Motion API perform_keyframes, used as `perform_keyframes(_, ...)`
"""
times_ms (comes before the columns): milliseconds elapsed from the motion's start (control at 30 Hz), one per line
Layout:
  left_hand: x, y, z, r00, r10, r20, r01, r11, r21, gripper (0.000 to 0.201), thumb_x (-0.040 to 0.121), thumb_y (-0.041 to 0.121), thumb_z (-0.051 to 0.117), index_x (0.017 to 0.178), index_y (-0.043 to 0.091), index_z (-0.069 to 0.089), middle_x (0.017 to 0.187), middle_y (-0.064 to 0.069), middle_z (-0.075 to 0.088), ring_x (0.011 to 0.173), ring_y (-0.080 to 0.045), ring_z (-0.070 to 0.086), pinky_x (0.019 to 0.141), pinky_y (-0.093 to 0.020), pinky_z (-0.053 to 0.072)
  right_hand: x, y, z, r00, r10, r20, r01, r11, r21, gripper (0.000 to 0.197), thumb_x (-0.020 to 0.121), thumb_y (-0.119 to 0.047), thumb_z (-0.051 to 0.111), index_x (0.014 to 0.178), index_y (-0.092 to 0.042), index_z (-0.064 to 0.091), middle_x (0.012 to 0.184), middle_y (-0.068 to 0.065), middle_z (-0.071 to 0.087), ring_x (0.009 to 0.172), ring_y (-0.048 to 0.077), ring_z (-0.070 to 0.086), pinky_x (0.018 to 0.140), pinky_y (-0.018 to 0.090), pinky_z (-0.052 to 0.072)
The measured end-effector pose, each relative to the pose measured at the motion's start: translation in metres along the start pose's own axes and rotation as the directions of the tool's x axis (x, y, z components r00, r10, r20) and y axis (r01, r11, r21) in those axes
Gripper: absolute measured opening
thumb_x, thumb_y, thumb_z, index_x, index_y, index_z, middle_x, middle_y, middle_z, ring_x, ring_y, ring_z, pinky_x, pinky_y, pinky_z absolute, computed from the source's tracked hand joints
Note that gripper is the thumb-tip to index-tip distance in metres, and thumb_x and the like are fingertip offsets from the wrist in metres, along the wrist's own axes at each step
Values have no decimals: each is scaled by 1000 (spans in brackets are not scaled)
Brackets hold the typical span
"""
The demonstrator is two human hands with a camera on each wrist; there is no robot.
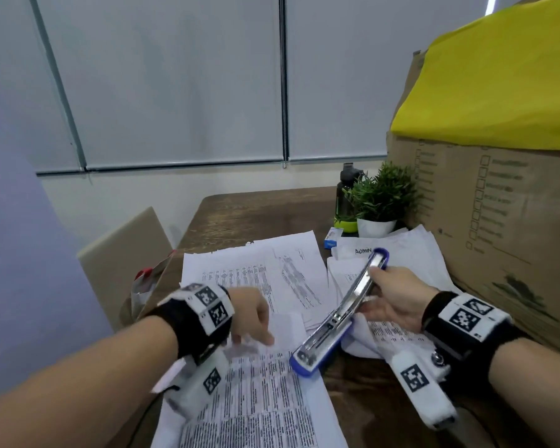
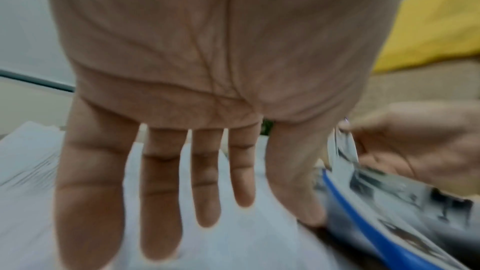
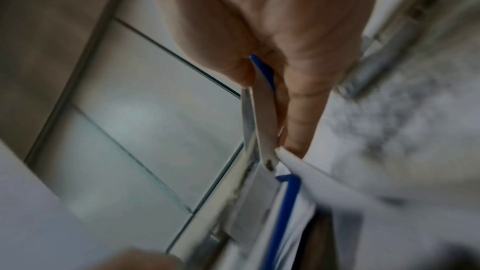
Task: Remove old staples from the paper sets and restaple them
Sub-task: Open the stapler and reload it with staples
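Right now the right hand pinches the raised top arm of the long blue-and-chrome stapler, its base on the printed paper sets. Left hand hovers, fingers straight and apart. Should that arm snap shut, those fingers sit close enough to get caught.

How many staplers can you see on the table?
1. The blue stapler lies swung open between the paper piles, its top arm held up by the right hand. Papers might hide others.

We wear a black strap on each bare forearm, the left wrist band and the right wrist band. Each carries white blocks printed with black square-patterned markers. A white camera housing with a metal screw hangs beneath our right one.
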State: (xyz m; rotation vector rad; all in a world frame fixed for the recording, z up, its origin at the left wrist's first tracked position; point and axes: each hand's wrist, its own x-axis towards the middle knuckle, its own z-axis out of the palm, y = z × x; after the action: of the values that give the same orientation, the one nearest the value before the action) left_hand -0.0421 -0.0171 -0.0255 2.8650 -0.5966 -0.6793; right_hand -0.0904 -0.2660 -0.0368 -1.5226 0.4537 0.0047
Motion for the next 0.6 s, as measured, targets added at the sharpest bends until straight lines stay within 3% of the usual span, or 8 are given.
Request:
perform_keyframes(67,18,11,-29,991,23,-130,-20,999,25,25,89,38,69,97,14,66,80,3,66,63,-10,61,54,-19,51,9,-13,-7,997,-76,-17,76,997,-9,32,105,-27,34,115,-3,50,98,23,61,68,34,67,66,46,57)
perform_keyframes(133,40,26,-53,972,80,-223,-53,991,122,26,91,38,66,98,13,66,81,0,66,58,-9,56,46,-14,44,21,-16,-15,996,-86,-23,86,996,6,34,105,-30,33,109,-3,53,83,20,64,58,31,65,73,54,56)
perform_keyframes(200,65,43,-68,965,129,-227,-84,977,197,28,91,38,66,100,12,67,85,-3,68,55,-8,53,39,-11,38,32,-13,-21,1000,-15,-15,16,995,98,41,106,-29,29,98,-2,59,64,11,56,49,25,56,72,52,56)
perform_keyframes(267,94,59,-75,966,164,-202,-112,963,246,27,90,38,67,99,12,67,80,-1,67,53,-8,51,37,-11,36,41,-15,-23,999,29,-22,-24,976,218,43,106,-23,27,89,-3,61,58,9,54,48,23,51,69,49,57)
perform_keyframes(333,123,72,-77,968,178,-175,-125,953,276,28,92,38,65,101,12,67,78,2,64,60,-12,55,45,-16,40,52,-20,-29,999,-18,-49,29,971,236,42,106,-26,29,96,-1,62,73,16,61,50,27,55,67,49,58)
perform_keyframes(467,179,86,-74,966,189,-178,-119,933,340,36,91,41,63,109,10,68,107,-5,69,99,-25,63,82,-30,51,72,-34,-42,968,-205,-143,205,979,-12,35,104,-36,34,105,-9,55,85,23,66,53,31,60,66,54,58)
perform_keyframes(533,209,90,-71,965,175,-194,-101,935,339,39,91,42,62,108,8,69,110,-8,69,102,-29,64,90,-36,52,84,-37,-49,944,-274,-182,233,948,-217,27,102,-36,37,106,-12,49,97,27,65,62,35,63,60,48,58)
perform_keyframes(600,237,96,-69,964,156,-214,-86,949,303,41,91,45,60,98,6,70,101,-10,68,96,-31,65,89,-37,53,98,-36,-59,932,-296,-211,214,916,-341,25,101,-38,39,107,-15,46,101,26,63,71,38,65,57,43,56)
